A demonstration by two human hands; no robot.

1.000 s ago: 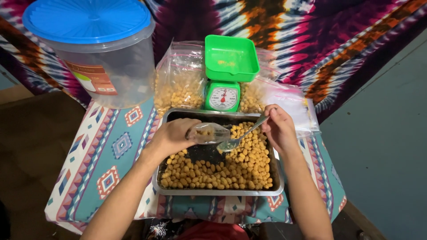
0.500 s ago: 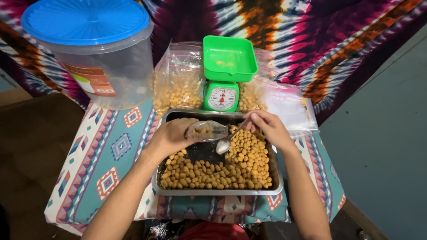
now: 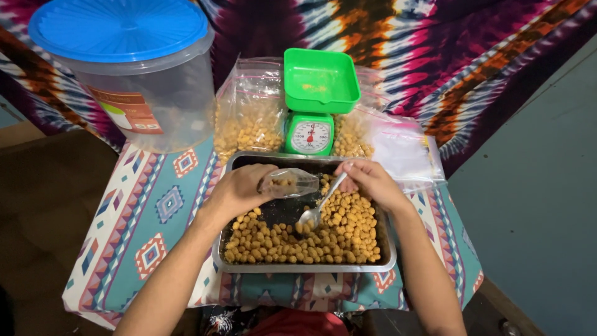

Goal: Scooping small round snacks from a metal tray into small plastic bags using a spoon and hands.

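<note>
Patterned tablecloth (image 3: 155, 211) over a small table, tie-dye cloth (image 3: 472, 56) behind. Metal tray (image 3: 305, 269) at the front edge, holding round yellow snacks (image 3: 348, 230). Left hand (image 3: 239, 190) pinches a small clear bag (image 3: 292, 182) over the tray's back half. Right hand (image 3: 370, 180) grips a metal spoon (image 3: 320, 205), bowl down among the snacks. Green kitchen scale (image 3: 314, 102) and a blue-lidded tub (image 3: 134, 68) stand along the back edge.

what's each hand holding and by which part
Left hand grips a small clear bag at its mouth end; right hand holds a metal spoon by the handle's top.
</note>
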